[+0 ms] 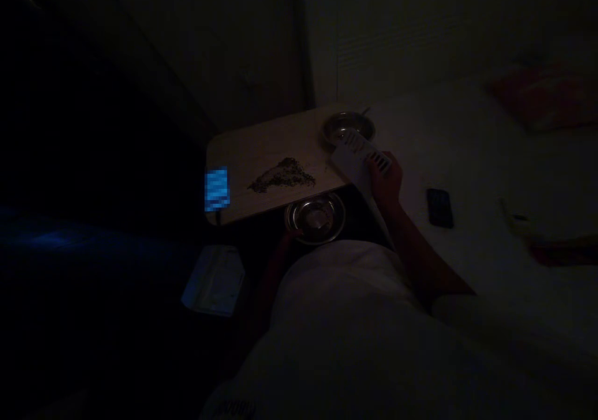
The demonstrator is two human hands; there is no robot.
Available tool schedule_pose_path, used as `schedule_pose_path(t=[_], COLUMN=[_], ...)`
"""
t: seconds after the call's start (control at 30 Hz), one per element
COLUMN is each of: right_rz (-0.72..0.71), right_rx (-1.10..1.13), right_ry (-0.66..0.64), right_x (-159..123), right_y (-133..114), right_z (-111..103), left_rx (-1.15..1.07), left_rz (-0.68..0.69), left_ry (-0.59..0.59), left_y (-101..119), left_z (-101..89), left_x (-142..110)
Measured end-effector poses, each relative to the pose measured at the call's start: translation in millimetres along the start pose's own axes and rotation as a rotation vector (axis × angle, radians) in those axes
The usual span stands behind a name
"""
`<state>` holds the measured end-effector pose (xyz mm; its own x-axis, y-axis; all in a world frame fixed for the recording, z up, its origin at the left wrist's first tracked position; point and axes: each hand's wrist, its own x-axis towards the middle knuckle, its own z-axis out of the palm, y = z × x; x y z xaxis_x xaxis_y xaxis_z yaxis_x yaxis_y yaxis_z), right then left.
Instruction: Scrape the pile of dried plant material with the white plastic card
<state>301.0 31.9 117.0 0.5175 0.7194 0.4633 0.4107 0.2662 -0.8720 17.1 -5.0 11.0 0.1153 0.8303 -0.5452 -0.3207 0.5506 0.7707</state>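
The scene is very dark. My right hand [387, 182] is closed on a white flat piece [351, 158] with a row of dark marks or slots along one side; its kind I cannot make out. The piece's far end lies over the near rim of a steel bowl [329, 134] on the table's far right corner. My left hand [293, 234], dim, grips the left rim of a second steel bowl [322, 207] just below the table's front edge. A pile of small dark grains [284, 174] is spread on the wooden table [243, 152] between them.
A phone [440, 208] lies on the pale surface [471, 183] to the right. A blurred red item [542, 96] is farther back. A blue pixelated patch [217, 189] covers the table's left end. A pale bin-like container [217, 281] stands lower left.
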Motion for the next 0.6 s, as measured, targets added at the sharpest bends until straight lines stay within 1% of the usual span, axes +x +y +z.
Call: schedule_pose_path(t=[0.13,0.23,0.4,0.53,0.6], right_rz=[-0.019,-0.024,-0.038,-0.054,-0.059], right_rx=[-0.018,-0.030,-0.056,-0.068,-0.078], right_ry=[0.027,0.022,-0.052,-0.079,-0.108], right_x=[-0.7,-0.7,-0.8,-1.9,-2.0], right_y=[0.7,2.1,4.0,4.2,4.9], right_z=[0.4,0.9,0.4,0.5,0.9], left_rx=[0.030,0.059,0.078,0.109,0.120], left_rz=[-0.003,-0.021,0.006,0.008,0.022], left_ry=[-0.023,-0.021,-0.045,0.006,-0.002], left_y=[2.6,2.0,-1.5,-2.5,-2.6], left_z=[0.4,-1.6,-5.5,-6.2,-6.7], left_x=[3.2,4.0,3.0,6.6,8.6])
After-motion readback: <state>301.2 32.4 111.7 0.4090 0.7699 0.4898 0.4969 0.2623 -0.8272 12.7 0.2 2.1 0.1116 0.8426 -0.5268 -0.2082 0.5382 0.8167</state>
